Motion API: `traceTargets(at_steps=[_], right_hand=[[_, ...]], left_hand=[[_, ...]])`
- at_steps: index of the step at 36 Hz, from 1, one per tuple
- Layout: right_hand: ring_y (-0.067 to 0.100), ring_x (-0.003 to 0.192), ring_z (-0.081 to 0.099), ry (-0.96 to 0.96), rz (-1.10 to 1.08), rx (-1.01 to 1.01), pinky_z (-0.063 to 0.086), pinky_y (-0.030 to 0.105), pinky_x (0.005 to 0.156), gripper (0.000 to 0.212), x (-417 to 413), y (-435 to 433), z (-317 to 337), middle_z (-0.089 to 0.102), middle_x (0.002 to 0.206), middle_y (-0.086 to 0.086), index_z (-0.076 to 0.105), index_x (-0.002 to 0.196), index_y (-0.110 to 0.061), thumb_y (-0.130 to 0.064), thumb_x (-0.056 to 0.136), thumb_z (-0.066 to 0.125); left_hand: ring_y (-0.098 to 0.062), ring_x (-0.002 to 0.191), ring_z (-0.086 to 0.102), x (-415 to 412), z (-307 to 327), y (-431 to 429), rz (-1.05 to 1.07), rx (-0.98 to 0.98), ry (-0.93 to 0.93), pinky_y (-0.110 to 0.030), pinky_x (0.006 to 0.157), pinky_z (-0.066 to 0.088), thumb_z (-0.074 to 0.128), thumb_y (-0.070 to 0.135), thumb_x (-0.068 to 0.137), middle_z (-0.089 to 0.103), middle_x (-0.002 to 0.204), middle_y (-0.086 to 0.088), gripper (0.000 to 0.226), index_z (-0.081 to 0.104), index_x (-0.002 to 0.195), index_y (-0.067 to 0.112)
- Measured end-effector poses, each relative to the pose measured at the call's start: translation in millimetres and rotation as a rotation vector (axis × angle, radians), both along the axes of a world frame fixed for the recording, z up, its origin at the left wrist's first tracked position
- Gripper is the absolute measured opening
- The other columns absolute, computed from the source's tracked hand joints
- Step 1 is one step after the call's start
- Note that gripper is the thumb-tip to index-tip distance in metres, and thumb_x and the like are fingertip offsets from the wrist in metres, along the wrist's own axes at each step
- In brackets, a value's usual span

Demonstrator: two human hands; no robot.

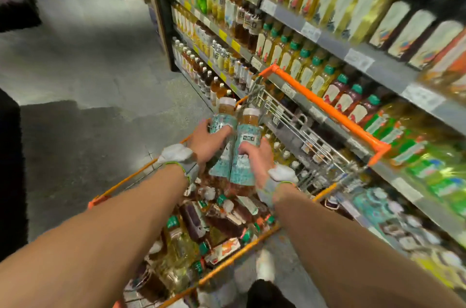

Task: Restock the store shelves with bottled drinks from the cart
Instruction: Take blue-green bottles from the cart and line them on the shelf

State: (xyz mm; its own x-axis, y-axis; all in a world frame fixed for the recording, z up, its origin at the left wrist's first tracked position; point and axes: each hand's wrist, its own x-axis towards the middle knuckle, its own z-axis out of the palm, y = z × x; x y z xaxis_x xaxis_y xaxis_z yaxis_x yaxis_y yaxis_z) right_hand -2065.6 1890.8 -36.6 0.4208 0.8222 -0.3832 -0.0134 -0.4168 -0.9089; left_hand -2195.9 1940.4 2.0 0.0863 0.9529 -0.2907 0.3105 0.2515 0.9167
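A white left-wrist pad (176, 152) and a white right-wrist pad (282, 172) are worn, strapped on grey bands edged green. A white shoe (264, 266) and dark trouser leg (267, 294) are seen.

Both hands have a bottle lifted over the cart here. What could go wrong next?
The left grip and right grip each hold one bottle, close together over the cart. If the left bottle or right bottle slips, it lands on the piled bottles below. The shelves alongside look tightly packed, so pushing these in could knock a neighbouring bottle off.
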Motion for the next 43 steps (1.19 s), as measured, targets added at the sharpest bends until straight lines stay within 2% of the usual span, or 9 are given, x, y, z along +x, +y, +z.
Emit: traceTargets(at_steps=[5, 13, 16, 22, 26, 31, 36, 40, 43], right_hand=[[0.021, 0.100, 0.045, 0.035, -0.116, 0.124, 0.043, 0.042, 0.081, 0.080, 21.4, -28.4, 38.4, 0.048, 0.114, 0.002, 0.042, 0.119, -0.018, -0.040, 0.046, 0.065], [0.025, 0.082, 0.053, -0.022, -0.348, 0.275, 0.044, 0.043, 0.067, 0.077, 82.7, -86.7, 91.8, 0.056, 0.098, 0.004, 0.045, 0.110, -0.014, -0.043, 0.041, 0.063], [0.021, 0.080, 0.049, -0.024, -0.397, 0.316, 0.039, 0.038, 0.065, 0.081, 111.0, -111.9, 109.3, 0.051, 0.106, 0.002, 0.041, 0.116, -0.019, -0.042, 0.042, 0.063], [0.017, 0.079, 0.053, -0.095, -0.504, 0.381, 0.040, 0.031, 0.059, 0.081, 170.1, -168.6, 133.0, 0.059, 0.101, 0.006, 0.049, 0.126, -0.003, -0.032, 0.051, 0.062], [0.011, 0.054, 0.044, -0.103, -0.587, 0.435, 0.038, 0.024, 0.048, 0.076, 222.2, -219.1, 150.4, 0.055, 0.074, 0.003, 0.048, 0.122, -0.008, -0.027, 0.049, 0.060], [0.020, 0.081, 0.047, -0.032, -0.608, 0.448, 0.038, 0.037, 0.064, 0.131, 254.3, -253.2, 159.2, 0.048, 0.105, 0.007, 0.009, 0.159, -0.015, -0.030, 0.040, 0.061], [0.020, 0.089, 0.045, -0.078, -0.734, 0.455, 0.035, 0.030, 0.062, 0.116, 305.0, -304.8, 173.7, 0.050, 0.117, 0.005, 0.027, 0.153, -0.007, -0.024, 0.043, 0.058], [0.021, 0.088, 0.048, -0.180, -0.818, 0.471, 0.035, 0.032, 0.069, 0.099, 338.4, -338.0, 190.3, 0.056, 0.109, 0.002, 0.041, 0.141, -0.007, -0.022, 0.044, 0.057], [0.023, 0.084, 0.046, -0.238, -0.855, 0.520, 0.035, 0.033, 0.067, 0.084, 351.9, -350.6, 201.5, 0.053, 0.099, 0.002, 0.047, 0.127, -0.006, -0.020, 0.044, 0.056]], left_hand=[[-0.008, 0.034, 0.049, 26.1, 36.9, -18.8, -0.106, 0.077, -0.064, -0.021, 0.032, 0.037, 0.068, 0.040, 0.078, 0.058, 0.047, 0.009, 0.020, 0.058, 0.089, 0.027], [-0.017, 0.044, 0.039, 98.7, 83.4, -56.1, -0.352, 0.018, -0.273, -0.028, 0.042, 0.030, 0.065, 0.011, 0.041, 0.046, 0.050, -0.003, 0.061, 0.050, 0.099, 0.024], [-0.018, 0.040, 0.042, 133.8, 98.3, -74.2, -0.411, 0.061, -0.257, -0.026, 0.043, 0.033, 0.057, 0.005, 0.045, 0.049, 0.046, -0.001, 0.057, 0.049, 0.093, 0.036], [-0.022, 0.045, 0.054, 200.7, 127.4, -121.1, -0.508, 0.142, -0.280, -0.026, 0.040, 0.039, 0.051, 0.000, 0.054, 0.058, 0.067, -0.017, 0.062, 0.051, 0.113, 0.017], [-0.017, 0.049, 0.059, 259.1, 142.1, -164.5, -0.594, 0.212, -0.243, -0.026, 0.040, 0.040, 0.049, -0.014, 0.067, 0.058, 0.070, -0.012, 0.057, 0.049, 0.117, 0.013], [-0.011, 0.046, 0.058, 293.8, 153.0, -198.3, -0.659, 0.272, -0.207, -0.022, 0.040, 0.039, 0.054, -0.003, 0.062, 0.060, 0.059, -0.003, 0.054, 0.054, 0.106, 0.027], [-0.017, 0.055, 0.055, 351.4, 170.8, -249.0, -0.764, 0.306, -0.266, -0.027, 0.043, 0.038, 0.053, -0.008, 0.057, 0.065, 0.080, -0.007, 0.057, 0.056, 0.098, 0.031], [-0.013, 0.049, 0.051, 388.1, 188.3, -285.1, -0.802, 0.296, -0.397, -0.028, 0.042, 0.034, 0.048, -0.004, 0.046, 0.065, 0.075, 0.019, 0.068, 0.060, 0.090, 0.048], [-0.013, 0.047, 0.046, 403.4, 200.9, -298.8, -0.820, 0.321, -0.442, -0.026, 0.040, 0.032, 0.047, -0.006, 0.045, 0.063, 0.083, 0.003, 0.062, 0.060, 0.082, 0.042]])
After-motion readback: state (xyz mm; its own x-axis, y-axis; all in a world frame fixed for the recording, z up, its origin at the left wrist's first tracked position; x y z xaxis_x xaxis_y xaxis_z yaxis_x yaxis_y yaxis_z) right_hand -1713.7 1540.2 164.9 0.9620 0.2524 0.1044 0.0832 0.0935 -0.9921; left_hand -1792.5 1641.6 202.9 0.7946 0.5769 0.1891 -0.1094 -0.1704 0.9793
